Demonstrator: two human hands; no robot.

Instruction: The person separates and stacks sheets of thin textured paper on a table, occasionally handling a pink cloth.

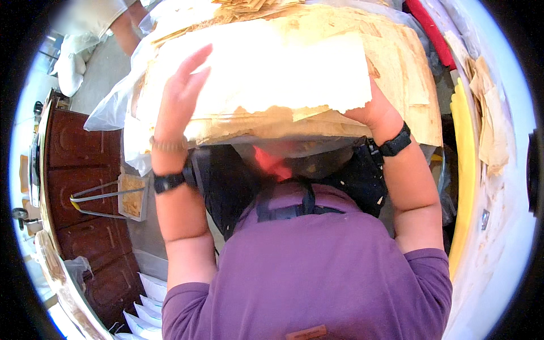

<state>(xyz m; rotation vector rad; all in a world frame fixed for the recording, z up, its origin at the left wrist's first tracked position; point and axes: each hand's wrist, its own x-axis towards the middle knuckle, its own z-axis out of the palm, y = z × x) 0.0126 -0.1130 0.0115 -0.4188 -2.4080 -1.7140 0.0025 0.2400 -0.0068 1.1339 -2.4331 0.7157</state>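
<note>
A thick stack of thin, tan, veneer-like sheets point(416, 68) lies in front of me, ragged along its edges. Over its top spreads a thin pale sheet point(283, 62), so brightly lit that its surface detail is lost. My left hand point(184, 93) is at the sheet's left part, slightly blurred, fingers stretched out and apart, gripping nothing. At the right edge my right hand point(381, 110) holds the sheet, which covers part of the fingers. Both wrists wear black bands, and the left one also has a beaded bracelet.
Clear plastic film point(113, 102) sticks out left of the stack. A brown panelled door-like surface point(85, 170) and a small tray with a long handle point(133, 198) are at left. Yellow edging point(464, 164) runs along the right, near tan scraps point(488, 113). Another person's arm point(124, 33) shows at upper left.
</note>
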